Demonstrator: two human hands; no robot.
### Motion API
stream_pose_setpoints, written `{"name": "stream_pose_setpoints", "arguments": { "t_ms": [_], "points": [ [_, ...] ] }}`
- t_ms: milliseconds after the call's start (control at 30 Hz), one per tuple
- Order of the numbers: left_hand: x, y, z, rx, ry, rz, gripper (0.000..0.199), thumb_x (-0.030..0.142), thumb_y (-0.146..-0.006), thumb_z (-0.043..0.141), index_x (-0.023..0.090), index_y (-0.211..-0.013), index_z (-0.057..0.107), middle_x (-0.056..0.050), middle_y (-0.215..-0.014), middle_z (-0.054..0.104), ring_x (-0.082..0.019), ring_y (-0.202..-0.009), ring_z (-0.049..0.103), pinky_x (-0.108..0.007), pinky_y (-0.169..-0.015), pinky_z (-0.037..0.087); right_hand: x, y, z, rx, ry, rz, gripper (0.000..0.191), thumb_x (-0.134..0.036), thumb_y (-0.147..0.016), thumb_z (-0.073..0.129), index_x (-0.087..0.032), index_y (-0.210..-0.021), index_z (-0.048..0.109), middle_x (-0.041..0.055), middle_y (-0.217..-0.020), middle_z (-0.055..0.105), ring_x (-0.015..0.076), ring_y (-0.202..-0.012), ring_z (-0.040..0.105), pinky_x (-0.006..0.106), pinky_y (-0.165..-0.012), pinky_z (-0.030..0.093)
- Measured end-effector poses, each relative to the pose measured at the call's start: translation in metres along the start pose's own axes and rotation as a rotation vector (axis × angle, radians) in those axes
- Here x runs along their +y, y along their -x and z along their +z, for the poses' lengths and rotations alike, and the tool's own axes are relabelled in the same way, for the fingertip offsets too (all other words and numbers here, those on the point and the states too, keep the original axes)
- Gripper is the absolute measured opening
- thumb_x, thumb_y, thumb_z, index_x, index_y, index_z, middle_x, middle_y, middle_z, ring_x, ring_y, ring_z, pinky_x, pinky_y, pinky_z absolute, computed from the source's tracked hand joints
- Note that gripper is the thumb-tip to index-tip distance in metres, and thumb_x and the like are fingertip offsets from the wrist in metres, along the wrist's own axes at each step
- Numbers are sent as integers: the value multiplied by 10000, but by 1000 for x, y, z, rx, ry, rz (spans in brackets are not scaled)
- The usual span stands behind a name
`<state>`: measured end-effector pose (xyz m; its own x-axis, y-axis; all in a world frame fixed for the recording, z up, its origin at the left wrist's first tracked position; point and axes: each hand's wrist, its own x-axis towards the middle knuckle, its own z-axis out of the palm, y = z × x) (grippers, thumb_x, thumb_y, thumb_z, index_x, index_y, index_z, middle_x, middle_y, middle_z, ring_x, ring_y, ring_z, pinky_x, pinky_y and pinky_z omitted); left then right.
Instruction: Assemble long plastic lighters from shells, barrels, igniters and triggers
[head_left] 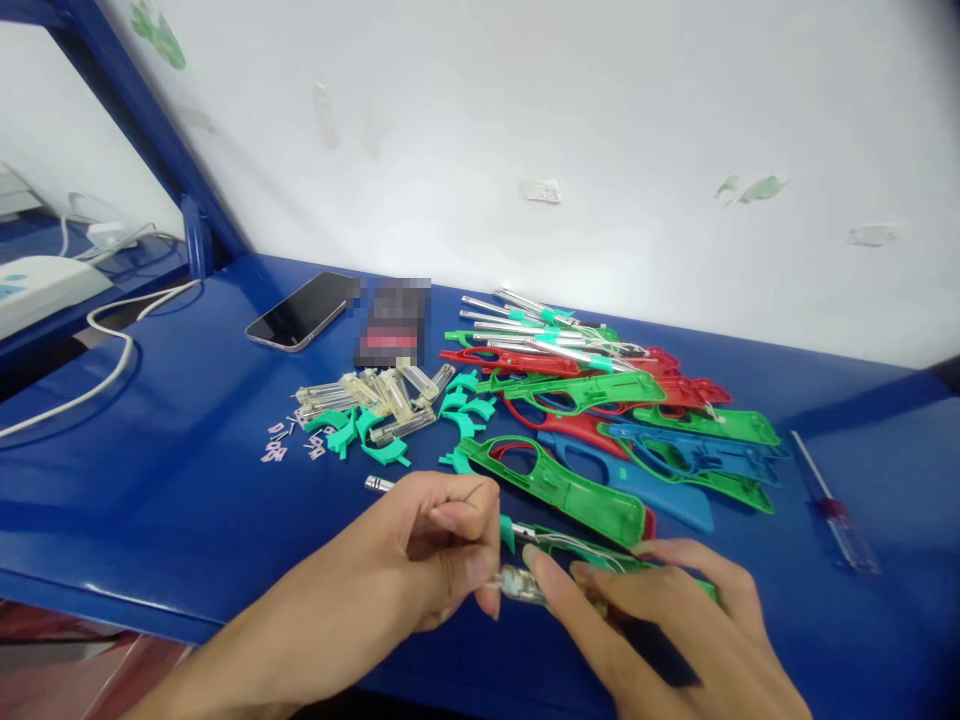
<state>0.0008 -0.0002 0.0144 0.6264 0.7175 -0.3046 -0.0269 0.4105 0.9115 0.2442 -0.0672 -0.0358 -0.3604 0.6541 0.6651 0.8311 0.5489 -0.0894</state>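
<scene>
A clear lighter fuel tank (pixel 521 584) is held between my two hands, close above the table's front edge. My left hand (pixel 442 550) is closed, with thumb and fingertips pinched at the tank's narrow left end; anything small inside that pinch is hidden. Around the tank's right part my right hand (pixel 675 610) is closed, covering most of it. Just behind the hands lies a green lighter casing half (pixel 592 548), with a metal tube (pixel 379 484) and thin white wires (pixel 577 545) along it. Another green casing half (pixel 562 490) rests farther back, its hollow side up.
Red, green and blue casing halves (pixel 675 470) are heaped at centre right, with metal tubes (pixel 525 330) behind. Spare clear tanks (pixel 390 395), green curved triggers (pixel 382 440) and tiny parts (pixel 276 450) lie left. A phone (pixel 304 310), screwdriver (pixel 840 520) and white cable (pixel 124 345) flank them.
</scene>
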Motion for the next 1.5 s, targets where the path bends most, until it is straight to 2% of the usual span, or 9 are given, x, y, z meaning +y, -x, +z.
{"name": "stream_pose_setpoints", "arguments": {
  "t_ms": [100,267,500,633,800,967,1100,1267,1500],
  "points": [
    [-1,1,1,-3,-3,4,388,266,-1035,615,216,-750,355,56,-744,495,-65,-559,306,-218,-505,239,-5,-5,0,15,38,-16,250,-189,-1039,720,-371,-1150,850,-64,-793,762,115,-680,682,327,-977,520],
    [-4,0,-1,15,-109,35,332,212,-984,580,225,-735,361,40,-753,468,-129,-742,529,-258,-691,410,-10,-8,5,38,29,8,240,-217,-1016,763,-380,-1168,851,-48,-785,734,113,-707,666,338,-1003,507],
    [1,3,-3,3,-211,34,333,258,-1002,592,233,-752,373,40,-780,455,-160,-818,549,-288,-784,430,-8,-3,7,33,25,50,200,-303,-1046,732,-398,-1183,843,-48,-774,712,118,-724,653,320,-973,503],
    [3,9,0,29,-204,31,374,439,-1087,591,239,-819,422,22,-865,517,-159,-849,544,-265,-762,436,-11,-4,5,36,9,81,394,-133,-1084,580,-398,-1276,800,-50,-838,748,128,-759,692,373,-1050,456],
    [-3,15,6,126,-397,27,382,627,-1134,428,288,-1088,597,19,-947,591,-138,-750,490,-229,-687,449,-7,-17,0,37,-58,41,335,-77,-1051,629,-248,-1307,762,-43,-828,752,116,-675,699,374,-991,483],
    [-8,19,5,390,-638,100,370,597,-1054,630,400,-1366,663,0,-1161,726,-170,-921,660,-218,-823,562,-2,-25,-3,53,-43,18,253,-102,-1077,569,-197,-1204,766,-23,-822,748,124,-694,732,354,-924,513],
    [-2,11,4,358,-669,153,330,614,-951,758,430,-1221,805,1,-1276,758,-195,-958,703,-218,-774,604,-2,-22,-4,34,-82,25,251,-120,-1078,567,-180,-1237,752,-13,-850,746,131,-731,735,357,-937,515],
    [8,3,8,233,-658,216,242,560,-1007,705,425,-1135,861,-9,-1117,812,-190,-867,702,-204,-605,537,1,-21,-6,49,-86,22,260,-133,-1088,535,-198,-1212,755,-29,-831,761,122,-696,729,344,-911,533],
    [-4,10,10,414,-677,256,187,547,-962,773,434,-1080,866,37,-645,683,-128,-530,589,-217,-619,565,1,-27,-8,32,-117,43,247,-137,-1074,562,-196,-1195,769,-31,-831,764,112,-688,728,321,-911,533]
  ]
}}
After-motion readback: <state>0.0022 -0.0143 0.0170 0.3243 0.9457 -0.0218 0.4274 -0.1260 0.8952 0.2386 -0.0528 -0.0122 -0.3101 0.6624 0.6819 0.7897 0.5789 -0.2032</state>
